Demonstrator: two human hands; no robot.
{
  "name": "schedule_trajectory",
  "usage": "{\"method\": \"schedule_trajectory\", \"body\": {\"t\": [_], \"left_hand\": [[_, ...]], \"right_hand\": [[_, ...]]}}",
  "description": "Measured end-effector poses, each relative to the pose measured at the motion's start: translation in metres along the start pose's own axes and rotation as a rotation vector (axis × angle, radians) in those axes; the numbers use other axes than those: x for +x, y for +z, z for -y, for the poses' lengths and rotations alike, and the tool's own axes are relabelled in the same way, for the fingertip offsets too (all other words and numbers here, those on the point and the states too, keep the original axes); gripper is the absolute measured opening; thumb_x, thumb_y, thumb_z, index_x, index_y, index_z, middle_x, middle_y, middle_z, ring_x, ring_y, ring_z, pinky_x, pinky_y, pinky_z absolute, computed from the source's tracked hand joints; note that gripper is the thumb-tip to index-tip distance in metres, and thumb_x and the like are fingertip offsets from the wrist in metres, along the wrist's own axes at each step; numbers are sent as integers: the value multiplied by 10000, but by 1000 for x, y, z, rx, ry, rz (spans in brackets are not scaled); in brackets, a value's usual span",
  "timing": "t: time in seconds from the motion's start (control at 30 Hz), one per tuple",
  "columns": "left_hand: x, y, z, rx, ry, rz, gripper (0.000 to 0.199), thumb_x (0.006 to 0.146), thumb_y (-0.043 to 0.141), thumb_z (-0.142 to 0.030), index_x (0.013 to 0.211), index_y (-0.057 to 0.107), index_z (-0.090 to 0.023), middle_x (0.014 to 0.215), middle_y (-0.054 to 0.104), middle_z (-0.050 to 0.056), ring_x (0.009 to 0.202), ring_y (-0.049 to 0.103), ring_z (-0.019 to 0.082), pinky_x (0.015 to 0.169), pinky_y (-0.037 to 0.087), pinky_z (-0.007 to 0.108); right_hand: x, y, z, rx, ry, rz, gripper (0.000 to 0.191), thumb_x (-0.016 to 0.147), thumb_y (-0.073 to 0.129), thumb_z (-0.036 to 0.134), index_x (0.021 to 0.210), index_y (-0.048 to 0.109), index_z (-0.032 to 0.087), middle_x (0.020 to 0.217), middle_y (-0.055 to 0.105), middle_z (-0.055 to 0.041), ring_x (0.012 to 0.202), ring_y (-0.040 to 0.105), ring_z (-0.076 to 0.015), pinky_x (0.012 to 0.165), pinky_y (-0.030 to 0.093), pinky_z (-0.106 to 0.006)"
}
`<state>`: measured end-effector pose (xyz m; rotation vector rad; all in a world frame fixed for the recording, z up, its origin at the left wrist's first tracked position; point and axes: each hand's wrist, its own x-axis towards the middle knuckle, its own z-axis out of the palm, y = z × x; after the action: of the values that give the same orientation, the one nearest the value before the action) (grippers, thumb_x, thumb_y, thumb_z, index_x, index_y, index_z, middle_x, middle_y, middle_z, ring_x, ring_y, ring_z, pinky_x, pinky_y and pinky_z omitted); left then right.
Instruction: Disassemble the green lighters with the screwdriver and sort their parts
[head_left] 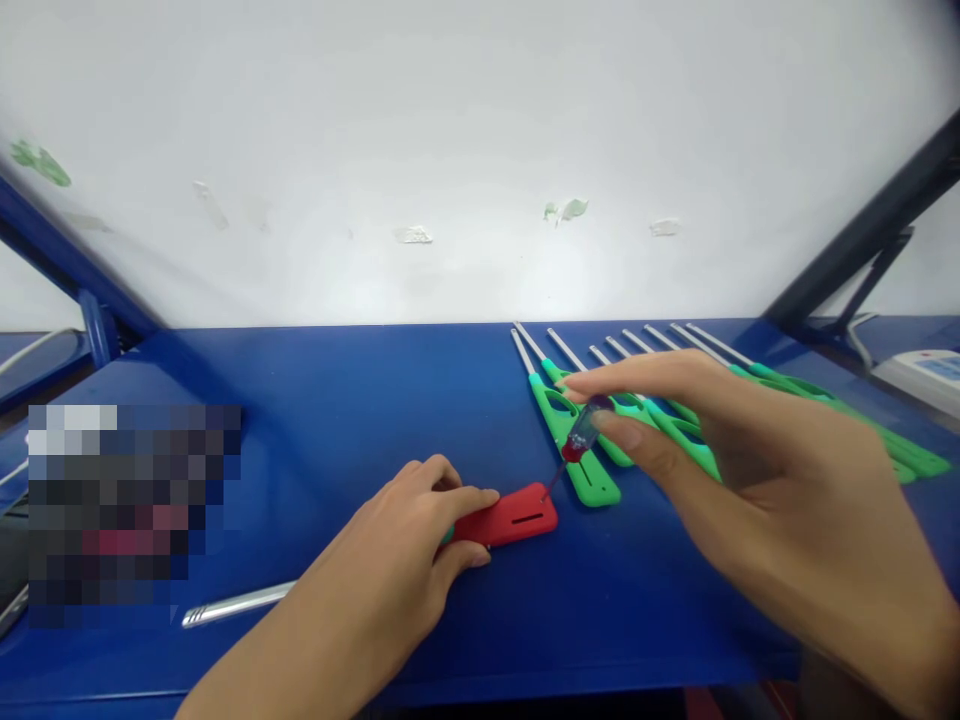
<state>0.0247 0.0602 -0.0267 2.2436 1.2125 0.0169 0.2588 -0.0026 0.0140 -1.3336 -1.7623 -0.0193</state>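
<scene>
A red long-neck gas lighter [517,517] lies flat on the blue table, its handle end toward the right. My left hand [420,535] grips its middle between thumb and fingers, and its silver tube [238,604] shows beyond my wrist. My right hand [720,450] pinches the clear handle of a small screwdriver [582,432] between thumb and index finger. The screwdriver stands tilted, its tip touching the lighter near the upper right corner of the handle. My palm covers part of the lighter.
Several green gas lighters [598,482] lie in a row behind and under my right hand, tubes toward the white wall [480,150]. A pixelated area covers the left of the blue table [337,400]. Blue frame bars [840,215] slope at both sides; a white device [926,375] sits far right.
</scene>
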Motion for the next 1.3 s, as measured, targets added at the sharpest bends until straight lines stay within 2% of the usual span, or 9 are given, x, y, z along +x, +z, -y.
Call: {"method": "schedule_trajectory", "body": {"t": [0.1, 0.2, 0.4, 0.6, 0.77, 0.83, 0.97, 1.13, 1.3], "left_hand": [[0, 0, 1, -2, 10, -5, 484, 1005, 709, -166, 1445, 725, -368, 1270, 647, 53, 1138, 662, 278, 1050, 521, 472], [-1, 0, 2, -1, 10, -8, 487, 1003, 709, -164, 1443, 725, -372, 1274, 645, 52, 1138, 662, 280, 1047, 523, 474], [0, 0, 1, 8, 0, -3, 481, 1010, 706, -166, 1446, 723, -367, 1282, 647, 56, 1148, 661, 281, 1056, 521, 475], [-1, -1, -1, 13, 1, 4, 475, 1011, 704, -158, 1441, 727, -360, 1291, 654, 57, 1165, 659, 282, 1067, 519, 469], [0, 0, 0, 21, 11, -8, 481, 1006, 709, -158, 1441, 727, -362, 1277, 663, 55, 1152, 668, 286, 1057, 525, 471], [0, -1, 0, 16, 9, -12, 478, 1008, 706, -154, 1439, 728, -358, 1276, 665, 54, 1155, 669, 280, 1063, 524, 463], [-2, -1, 0, 17, 16, -6, 477, 1004, 700, -136, 1424, 736, -360, 1279, 663, 53, 1163, 663, 279, 1067, 524, 465], [-2, -1, 0, 12, 19, -5, 453, 1021, 685, -156, 1434, 732, -337, 1283, 663, 70, 1162, 664, 292, 1064, 527, 485], [0, -2, -2, 23, 28, -3, 476, 1012, 694, -136, 1439, 729, -342, 1278, 672, 67, 1169, 666, 290, 1071, 527, 476]], "right_hand": [[1, 1, 1, 9, -28, 0, 118, 1039, 704, 368, 1135, 760, 408, 1155, 783, 95, 1073, 740, -148, 951, 582, -309], [1, 1, 1, 11, -47, 5, 74, 1004, 767, 380, 1069, 768, 414, 1095, 758, 103, 1011, 734, -107, 869, 578, -246], [0, 1, 1, -68, -38, 25, 257, 1076, 636, 272, 1289, 717, 391, 1198, 801, 112, 1020, 757, -92, 880, 569, -247], [4, 3, 4, -13, -51, 14, 32, 1037, 725, 337, 1027, 709, 363, 1018, 765, 120, 934, 723, -89, 836, 566, -231], [3, 2, 4, -93, -54, 4, 250, 1062, 653, 203, 1248, 731, 351, 1111, 816, 133, 926, 764, -43, 866, 567, -142], [2, 1, 4, -80, -61, 25, 229, 1068, 647, 217, 1238, 734, 344, 1109, 815, 136, 945, 761, -25, 872, 550, -108], [2, 1, 4, -54, -98, 35, 40, 1041, 713, 343, 1074, 736, 352, 1110, 784, 107, 1019, 749, -66, 903, 568, -166], [4, 2, 4, -41, -65, 42, 255, 1062, 637, 213, 1259, 724, 349, 1121, 815, 98, 947, 770, -79, 843, 590, -198], [4, 3, 5, -27, -76, 56, 77, 1036, 724, 357, 1112, 710, 350, 1069, 786, 106, 953, 750, -88, 830, 580, -212]]}}
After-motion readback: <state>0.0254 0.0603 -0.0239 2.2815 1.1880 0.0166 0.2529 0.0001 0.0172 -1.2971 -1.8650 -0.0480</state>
